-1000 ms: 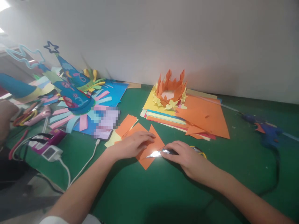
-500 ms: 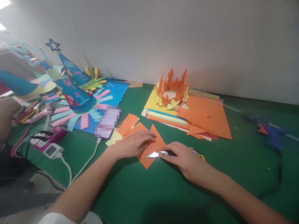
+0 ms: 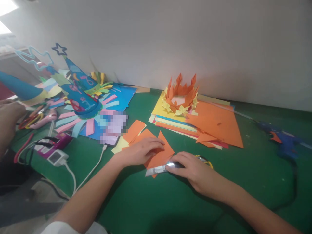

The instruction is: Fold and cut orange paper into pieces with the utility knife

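Observation:
My left hand [image 3: 143,151] lies on a folded piece of orange paper [image 3: 168,149], fingers stretched out and pressing it against the table. My right hand [image 3: 190,169] grips a utility knife [image 3: 157,170], its long silver blade pointing left along the paper's near edge. A small orange corner shows below the blade. Whether the blade touches the paper I cannot tell. More orange pieces [image 3: 136,129] and a pale yellow sheet [image 3: 119,145] lie just beyond my left hand. Partly hidden behind my right hand is a yellow-handled tool [image 3: 208,163].
An orange paper crown [image 3: 181,97] stands on stacked coloured paper [image 3: 226,125]. Rightward lies a blue glue gun [image 3: 286,141]. Leftward are blue cone hats [image 3: 85,102], a phone [image 3: 114,128] on a cable, a power strip [image 3: 52,143] and another person's hand [image 3: 9,120].
The knife blade has moved toward me and to the left, and more of it shows outside the paper. My left hand stays on the orange paper. The view has shifted slightly.

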`<state>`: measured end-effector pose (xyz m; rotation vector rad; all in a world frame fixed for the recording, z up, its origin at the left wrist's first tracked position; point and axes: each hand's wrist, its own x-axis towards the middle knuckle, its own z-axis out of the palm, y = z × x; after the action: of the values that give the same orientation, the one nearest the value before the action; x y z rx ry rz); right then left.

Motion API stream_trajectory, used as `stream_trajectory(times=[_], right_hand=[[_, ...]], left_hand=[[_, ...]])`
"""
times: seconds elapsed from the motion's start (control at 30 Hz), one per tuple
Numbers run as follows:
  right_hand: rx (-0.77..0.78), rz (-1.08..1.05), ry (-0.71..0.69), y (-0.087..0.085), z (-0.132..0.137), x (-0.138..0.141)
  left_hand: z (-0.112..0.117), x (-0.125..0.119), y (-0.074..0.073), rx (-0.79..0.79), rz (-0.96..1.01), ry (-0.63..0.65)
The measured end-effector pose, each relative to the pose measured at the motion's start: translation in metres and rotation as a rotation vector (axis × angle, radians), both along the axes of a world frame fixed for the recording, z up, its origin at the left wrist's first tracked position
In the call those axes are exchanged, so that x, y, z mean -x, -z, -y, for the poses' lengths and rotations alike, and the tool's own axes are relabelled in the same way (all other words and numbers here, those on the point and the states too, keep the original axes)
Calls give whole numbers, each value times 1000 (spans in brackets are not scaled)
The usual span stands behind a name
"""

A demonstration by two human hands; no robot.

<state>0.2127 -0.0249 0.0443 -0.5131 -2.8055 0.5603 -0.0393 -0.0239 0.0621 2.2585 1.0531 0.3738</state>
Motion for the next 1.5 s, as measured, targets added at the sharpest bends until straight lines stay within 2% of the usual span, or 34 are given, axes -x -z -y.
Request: stream_trajectory(times=[0.1, 0.23, 0.33, 0.4, 0.47, 0.57, 0.67, 0.8, 0.87, 1.0, 1.13, 1.2, 1.27, 1.33, 1.43, 1.5], right_hand=[[28, 22, 7, -8, -4, -8], [27, -54, 119, -15, -15, -27], [-96, -148, 338, -11, -24, -37], [-184, -129, 483, -5, -29, -40], [-261, -68, 547, 2, -31, -39], [-364, 22, 571, 9, -30, -32], [-362, 40, 527, 10, -21, -21], [-187, 44, 336, 10, -8, -9], [-111, 47, 294, 8, -5, -5], [-25, 10, 260, 0, -14, 1], [-39, 44, 220, -5, -33, 16], [-62, 62, 208, -4, -40, 24], [-82, 69, 208, -1, -43, 30], [-107, 70, 219, 1, -43, 33], [-140, 39, 245, 3, -40, 32], [-128, -16, 283, 3, -40, 31]], left_hand=[[-1, -1, 0, 33, -10, -22], [0, -3, -3, 79, -25, -34], [2, -4, -4, 82, -37, -66], [3, -4, -2, 49, -74, -126], [4, -4, 1, 6, -125, -185], [4, -4, 4, -6, -161, -210], [6, -6, 3, 44, -137, -187], [8, -10, -2, 105, -66, -117], [9, -11, -3, 130, -28, -93], [10, -13, -1, 171, 27, -93], [7, -7, -2, 268, 83, -109], [3, 2, -3, 298, 160, -179], [-3, 13, -3, 260, 233, -287], [-10, 24, -1, 166, 243, -473], [-18, 37, 4, 63, 162, -712], [-22, 43, 8, 11, 77, -772]])
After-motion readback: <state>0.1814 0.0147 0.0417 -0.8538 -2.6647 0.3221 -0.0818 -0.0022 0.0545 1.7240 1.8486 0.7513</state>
